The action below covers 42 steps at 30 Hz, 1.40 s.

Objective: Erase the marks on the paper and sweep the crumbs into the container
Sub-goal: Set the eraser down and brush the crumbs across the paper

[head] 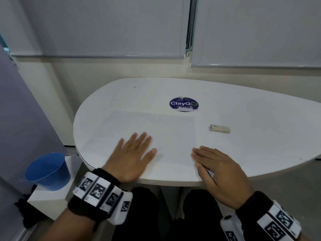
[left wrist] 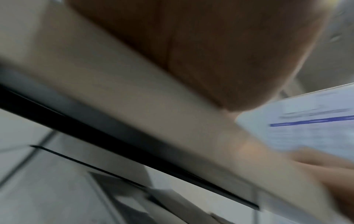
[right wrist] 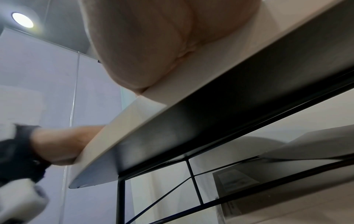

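Note:
A white sheet of paper (head: 149, 129) lies flat on the white oval table (head: 260, 108). My left hand (head: 137, 146) presses on the sheet's near part, palm down with fingers spread and straight. At the sheet's near right corner my right hand (head: 203, 155) also lies flat, fingers together and pointing left. A worn white eraser (head: 219, 129) rests on the table right of the paper, apart from both hands. The blue cup (head: 46, 171) stands on a low white stand left of the table. I make out no marks or crumbs on the paper. Both wrist views show only palm heels (left wrist: 191, 45) (right wrist: 153, 45) on the table edge.
A round purple ClayGo sticker (head: 184, 103) lies beyond the paper with two small eraser pieces (head: 183, 98) on it. Wall and window blinds stand behind the table. Thin black table legs (right wrist: 193, 178) run below, and my knees are under the near edge.

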### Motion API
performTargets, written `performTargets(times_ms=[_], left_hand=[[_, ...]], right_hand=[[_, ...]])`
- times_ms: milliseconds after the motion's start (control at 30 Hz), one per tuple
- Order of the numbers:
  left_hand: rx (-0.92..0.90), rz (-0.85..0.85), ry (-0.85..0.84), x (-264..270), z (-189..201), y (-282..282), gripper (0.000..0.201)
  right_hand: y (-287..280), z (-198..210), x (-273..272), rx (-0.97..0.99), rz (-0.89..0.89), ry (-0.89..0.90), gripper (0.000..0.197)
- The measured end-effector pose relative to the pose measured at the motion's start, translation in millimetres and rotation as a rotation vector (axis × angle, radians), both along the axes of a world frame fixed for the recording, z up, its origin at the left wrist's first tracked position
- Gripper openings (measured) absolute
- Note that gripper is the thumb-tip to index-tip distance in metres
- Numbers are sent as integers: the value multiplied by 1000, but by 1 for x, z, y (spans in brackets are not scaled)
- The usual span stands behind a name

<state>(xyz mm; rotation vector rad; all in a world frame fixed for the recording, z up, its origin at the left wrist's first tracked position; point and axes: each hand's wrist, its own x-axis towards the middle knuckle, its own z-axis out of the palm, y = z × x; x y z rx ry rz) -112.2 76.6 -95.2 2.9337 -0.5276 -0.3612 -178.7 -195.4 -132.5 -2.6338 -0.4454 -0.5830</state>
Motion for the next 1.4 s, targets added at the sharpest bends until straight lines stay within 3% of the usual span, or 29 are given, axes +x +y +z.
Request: performTargets(times_ms=[133,267,367,433,533,667,767,933,1067,1200,1400], left_hand=[[-12,168,-27,5,5,19,89],[-90,-99,-122,-24,6,-32,103],[-136,-274,-55,-46,-5,-61,83],[-80,-280,-99,-45,-12,-59,82],[-41,-178,-103,-24,-14,-37,91],[47,79,-33,6,-2,11,84],[57,223,-53,4,11,29,96],[-62,-40,-118,-49,52,-8,102],[-116,-253,76,-77,50,-36,84],[-67,-257,103,-65,19,-35,78],[-56,-175,53,-56,9,-31,81]], right_hand=[[0,0,1,8,3,-18,40],[-1,-1,1,-6,4,-6,38],[-3,-2,2,-8,10,-8,38],[-2,-2,1,-6,8,-15,38],[-1,-3,1,-6,5,-24,37],[0,-2,0,-1,0,-26,37],[0,0,-1,-9,-4,-37,36],[-2,-2,0,-13,-4,-12,38],[-4,-3,2,-25,0,-10,41],[-6,-2,2,-3,-6,9,44],[13,8,-7,-45,-22,-36,45]])
